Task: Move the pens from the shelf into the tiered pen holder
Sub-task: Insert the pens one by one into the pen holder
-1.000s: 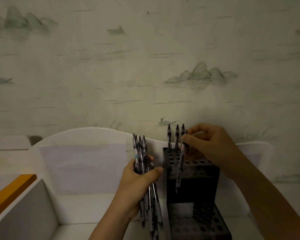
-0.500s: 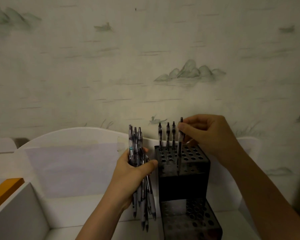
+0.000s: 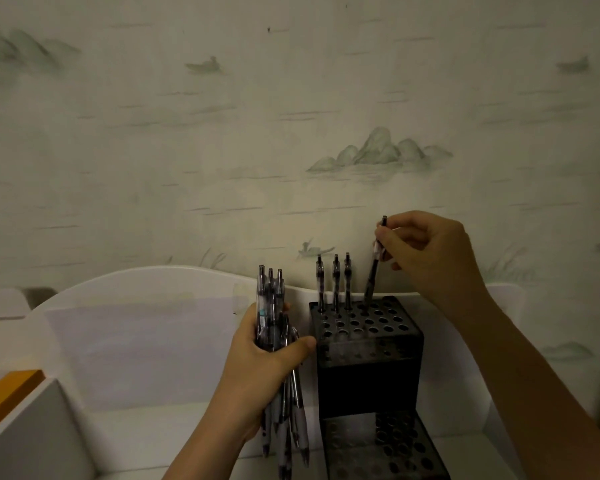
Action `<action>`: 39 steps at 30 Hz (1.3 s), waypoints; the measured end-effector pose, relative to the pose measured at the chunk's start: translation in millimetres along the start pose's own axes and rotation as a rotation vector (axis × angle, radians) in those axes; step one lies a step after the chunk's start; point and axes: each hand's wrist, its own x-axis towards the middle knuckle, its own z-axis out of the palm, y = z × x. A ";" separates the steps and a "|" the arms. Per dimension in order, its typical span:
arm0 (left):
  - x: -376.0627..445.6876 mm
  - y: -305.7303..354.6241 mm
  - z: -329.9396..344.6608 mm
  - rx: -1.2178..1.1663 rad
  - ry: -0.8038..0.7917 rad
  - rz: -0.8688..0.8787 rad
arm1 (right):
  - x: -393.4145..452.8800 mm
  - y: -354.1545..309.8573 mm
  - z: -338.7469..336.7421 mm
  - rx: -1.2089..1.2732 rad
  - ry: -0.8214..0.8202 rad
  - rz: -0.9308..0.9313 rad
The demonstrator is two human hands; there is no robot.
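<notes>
R hand (image 3: 430,251) is pinching one pen (image 3: 374,268), tip going into a back hole of the black pen holder (image 3: 368,344) on the shelf (image 3: 146,348). L hand (image 3: 260,368) is gripping a pen bunch (image 3: 274,341) just beside it. 3 pens (image 3: 336,278) are standing in the back row.

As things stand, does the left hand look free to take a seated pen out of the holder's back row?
Probably not: the left hand grips a bundle of pens, so no finger is free, though the three pens stand close by in the holder, unblocked.

The black tiered pen holder (image 3: 368,375) stands on the white shelf (image 3: 146,431).
</notes>
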 end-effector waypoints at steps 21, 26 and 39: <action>1.2 -1.1 -2.5 -0.030 -0.007 -0.025 | 13.6 28.0 21.0 -0.139 -0.009 -0.010; -1.1 0.1 -1.9 -0.031 -0.008 -0.036 | 10.5 32.4 22.9 -0.153 -0.054 0.010; -6.2 3.5 0.4 -0.037 0.002 -0.061 | -0.3 47.3 27.5 -0.237 -0.137 0.099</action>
